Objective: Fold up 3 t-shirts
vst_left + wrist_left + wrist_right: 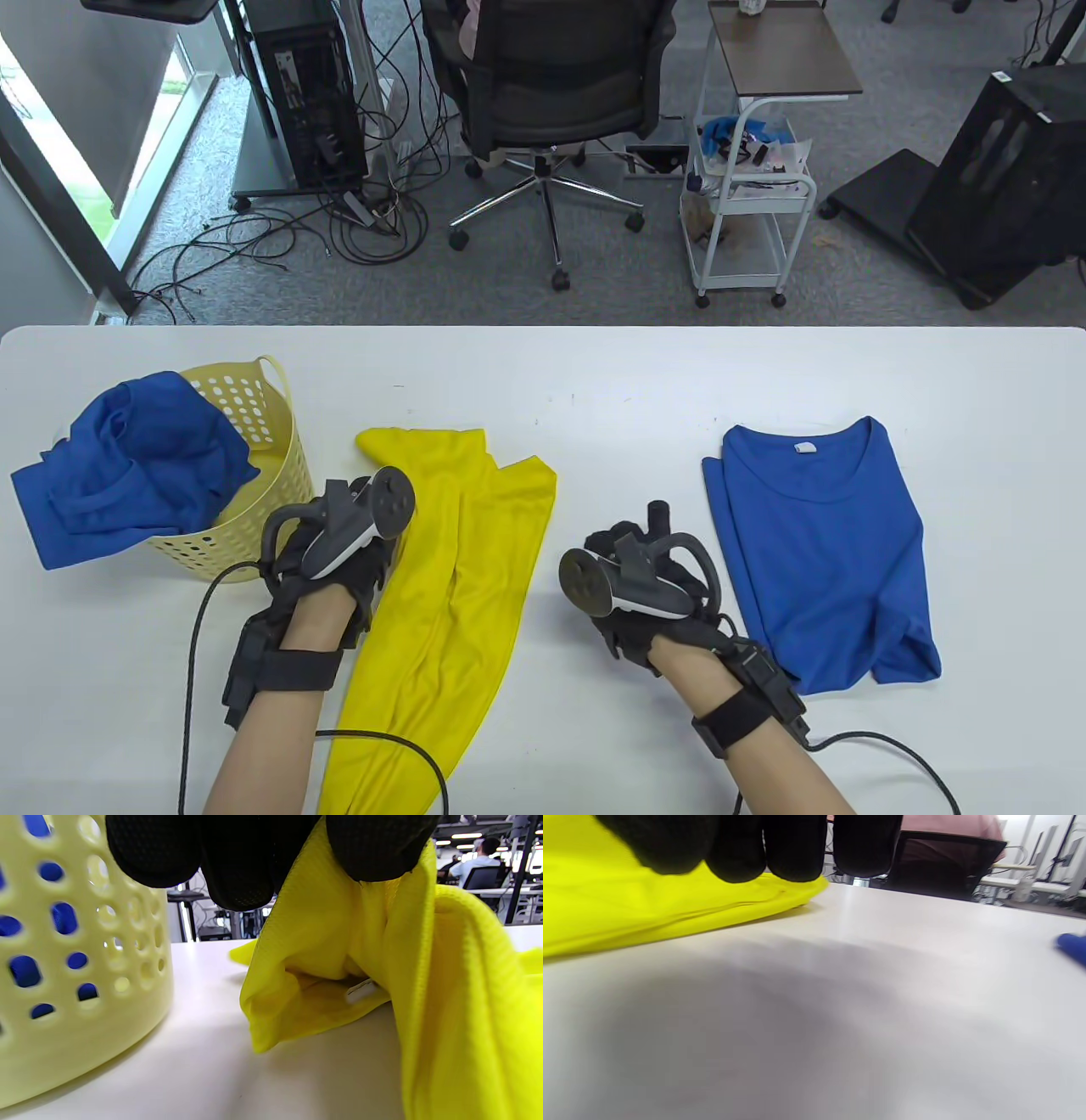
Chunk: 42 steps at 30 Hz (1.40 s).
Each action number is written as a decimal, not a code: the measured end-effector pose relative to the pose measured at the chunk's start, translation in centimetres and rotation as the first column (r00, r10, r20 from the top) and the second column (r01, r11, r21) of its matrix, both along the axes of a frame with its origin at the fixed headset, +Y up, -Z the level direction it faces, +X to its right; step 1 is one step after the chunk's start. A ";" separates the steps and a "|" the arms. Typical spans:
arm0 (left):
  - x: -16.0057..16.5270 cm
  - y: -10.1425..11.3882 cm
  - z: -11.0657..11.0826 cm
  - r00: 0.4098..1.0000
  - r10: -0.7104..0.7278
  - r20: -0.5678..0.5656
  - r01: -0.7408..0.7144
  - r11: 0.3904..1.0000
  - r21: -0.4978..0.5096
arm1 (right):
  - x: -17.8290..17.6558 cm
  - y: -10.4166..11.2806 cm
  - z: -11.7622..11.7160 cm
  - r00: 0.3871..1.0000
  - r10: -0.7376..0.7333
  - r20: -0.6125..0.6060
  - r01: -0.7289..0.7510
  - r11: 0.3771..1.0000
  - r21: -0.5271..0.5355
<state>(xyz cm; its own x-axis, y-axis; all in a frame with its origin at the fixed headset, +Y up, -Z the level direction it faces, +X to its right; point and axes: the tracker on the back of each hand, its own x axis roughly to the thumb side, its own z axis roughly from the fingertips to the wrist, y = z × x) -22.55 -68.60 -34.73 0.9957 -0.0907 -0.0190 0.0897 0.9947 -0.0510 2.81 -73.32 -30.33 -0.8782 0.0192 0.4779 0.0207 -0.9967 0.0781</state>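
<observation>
The yellow t-shirt (458, 586) lies stretched lengthwise on the white table (594, 382) between both hands; only the left wrist view shows the left hand (335, 543) pinching its bunched edge beside the yellow basket (254, 424). The right hand (640, 586) hovers over bare tabletop, fingers (793, 849) curled on nothing, a folded blue t-shirt (819, 543) to its right, a crumpled blue t-shirt (127, 467) draped over the basket

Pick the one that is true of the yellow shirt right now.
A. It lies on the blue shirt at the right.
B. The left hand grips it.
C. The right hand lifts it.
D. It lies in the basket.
B: in the left wrist view the left hand has its fingers closed on a bunch of the yellow shirt.
</observation>
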 end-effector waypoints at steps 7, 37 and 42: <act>0.2 3.3 2.2 1.000 0.021 0.007 -0.021 0.998 0.067 | -7.1 -3.3 2.0 0.981 0.166 -0.100 -0.164 0.986 0.030; -1.6 1.3 9.6 0.963 -0.229 0.143 0.239 0.970 -0.055 | 16.9 4.8 -5.1 0.841 0.050 0.539 -0.090 0.995 0.048; -1.1 -2.8 9.7 0.963 -0.184 0.195 0.248 0.889 -0.385 | 16.2 3.6 -4.4 0.871 0.029 0.490 -0.070 0.996 0.064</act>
